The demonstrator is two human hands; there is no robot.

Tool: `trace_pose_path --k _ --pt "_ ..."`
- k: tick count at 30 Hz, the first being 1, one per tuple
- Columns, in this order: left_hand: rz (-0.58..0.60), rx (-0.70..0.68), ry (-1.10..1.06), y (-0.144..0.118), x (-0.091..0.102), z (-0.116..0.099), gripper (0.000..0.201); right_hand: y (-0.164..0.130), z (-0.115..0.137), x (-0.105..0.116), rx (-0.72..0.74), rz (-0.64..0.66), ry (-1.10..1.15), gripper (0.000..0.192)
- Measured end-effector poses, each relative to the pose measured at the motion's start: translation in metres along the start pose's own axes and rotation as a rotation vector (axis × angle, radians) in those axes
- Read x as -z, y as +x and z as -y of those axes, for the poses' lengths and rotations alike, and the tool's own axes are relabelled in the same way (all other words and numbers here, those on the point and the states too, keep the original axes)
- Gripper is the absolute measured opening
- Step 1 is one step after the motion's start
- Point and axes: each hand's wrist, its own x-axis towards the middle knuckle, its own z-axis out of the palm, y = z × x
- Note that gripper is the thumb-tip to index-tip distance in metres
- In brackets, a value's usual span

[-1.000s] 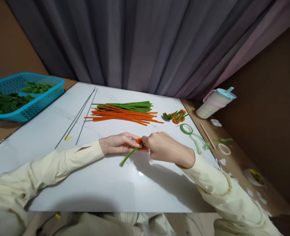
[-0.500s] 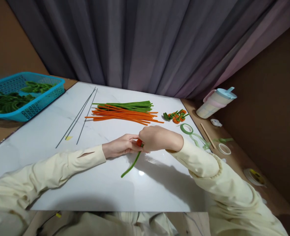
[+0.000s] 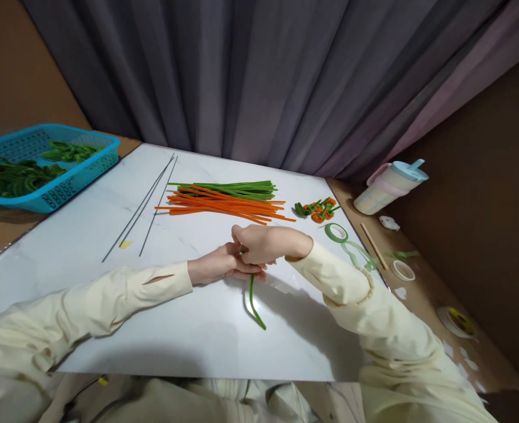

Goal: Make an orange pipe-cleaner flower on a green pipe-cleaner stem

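Observation:
My left hand and my right hand meet above the middle of the white tabletop. Both are closed around a small piece of pipe-cleaner work, mostly hidden by the fingers. A loose end of green pipe cleaner hangs from beneath them and bends towards me. Just beyond the hands lie a bundle of orange pipe cleaners and, behind it, green pipe cleaners. To their right is a small cluster of curled orange and green pipe-cleaner pieces.
At left stands a blue basket with curled green pieces. Thin dark wires lie beside a yellow scrap. On the right are green tape, a wooden stick, a white ring and a tumbler.
My right hand has turned and shifted slightly left over the left fingers. The green end has swung from pointing left to pointing right, and the orange part is now hidden.

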Motion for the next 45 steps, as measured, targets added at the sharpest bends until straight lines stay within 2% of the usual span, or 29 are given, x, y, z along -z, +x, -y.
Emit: trace_pose_path --k 5,8,10,11,14,17,19,21,24,27,30,33,38,45 --pt "-0.036 -0.002 -0.042 -0.002 -0.002 -0.008 0.029 -0.017 -0.033 -0.012 0.145 -0.090 0.384 0.020" --pt "-0.077 0.000 -0.064 -0.003 -0.004 -0.011 0.032 -0.030 -0.046 -0.029 0.116 -0.353 0.484 0.009" --pt "-0.093 -0.019 -0.042 -0.003 -0.005 -0.011 0.030 -0.034 -0.045 -0.048 0.046 -0.518 0.402 0.019" --pt "-0.101 -0.033 -0.027 -0.003 -0.006 -0.010 0.030 -0.035 -0.042 -0.059 0.028 -0.553 0.381 0.023" --pt "-0.126 -0.096 0.059 -0.003 -0.008 -0.008 0.031 -0.030 -0.033 -0.091 -0.018 -0.594 0.457 0.021" --pt "-0.117 -0.163 0.190 -0.002 -0.008 -0.007 0.034 -0.022 -0.032 -0.109 0.015 -0.624 0.623 0.012" --pt "-0.086 -0.168 0.256 -0.002 -0.007 -0.007 0.037 -0.020 -0.037 -0.111 0.064 -0.588 0.690 0.006" --pt "-0.076 -0.156 0.323 -0.002 -0.006 -0.007 0.041 -0.022 -0.041 -0.107 0.089 -0.565 0.665 0.006" --pt "-0.180 -0.217 0.491 -0.003 -0.005 -0.005 0.041 -0.026 -0.044 -0.100 0.103 -0.570 0.605 0.011" --pt "-0.288 -0.357 0.634 -0.006 -0.002 -0.002 0.033 -0.027 -0.041 -0.099 0.117 -0.596 0.609 0.016" --pt "-0.255 -0.421 0.647 -0.008 0.002 0.001 0.025 -0.024 -0.039 -0.102 0.118 -0.622 0.617 0.019" --pt "-0.217 -0.405 0.588 -0.008 0.006 0.005 0.023 -0.022 -0.040 -0.105 0.127 -0.634 0.636 0.018" --pt "-0.295 -0.371 0.515 -0.007 0.004 0.008 0.026 -0.023 -0.040 -0.107 0.130 -0.666 0.622 0.017" --pt "-0.335 -0.375 0.685 -0.007 0.001 0.004 0.021 -0.022 -0.037 -0.109 0.126 -0.707 0.523 0.018"
